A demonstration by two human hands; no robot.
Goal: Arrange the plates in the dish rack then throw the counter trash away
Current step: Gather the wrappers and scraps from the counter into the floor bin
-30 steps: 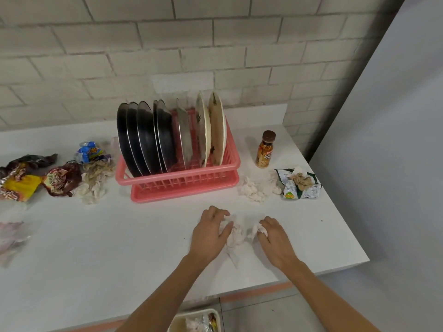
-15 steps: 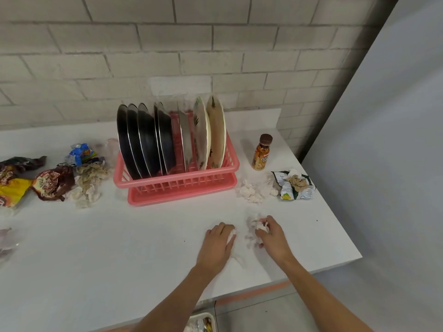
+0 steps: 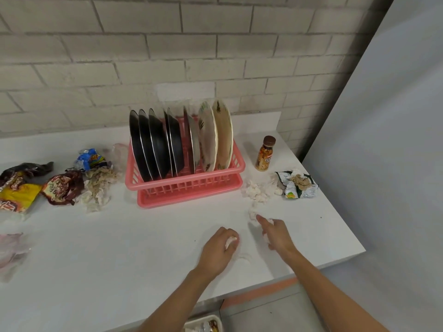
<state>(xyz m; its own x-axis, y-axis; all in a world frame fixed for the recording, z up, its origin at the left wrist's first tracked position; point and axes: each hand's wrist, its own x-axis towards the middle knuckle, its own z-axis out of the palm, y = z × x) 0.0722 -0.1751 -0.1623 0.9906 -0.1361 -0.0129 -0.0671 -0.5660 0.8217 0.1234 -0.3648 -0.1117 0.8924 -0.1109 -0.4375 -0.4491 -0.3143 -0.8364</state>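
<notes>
Head view: tissue (image 3: 231,240) in left hand (image 3: 217,250)

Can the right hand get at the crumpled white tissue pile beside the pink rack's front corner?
Probably yes: the right hand sits just short of the crumpled white tissue pile, only bare white counter and a stray tissue scrap between them.

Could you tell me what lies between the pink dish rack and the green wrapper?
In the head view, crumpled white tissue lies between dish rack and green wrapper.
</notes>
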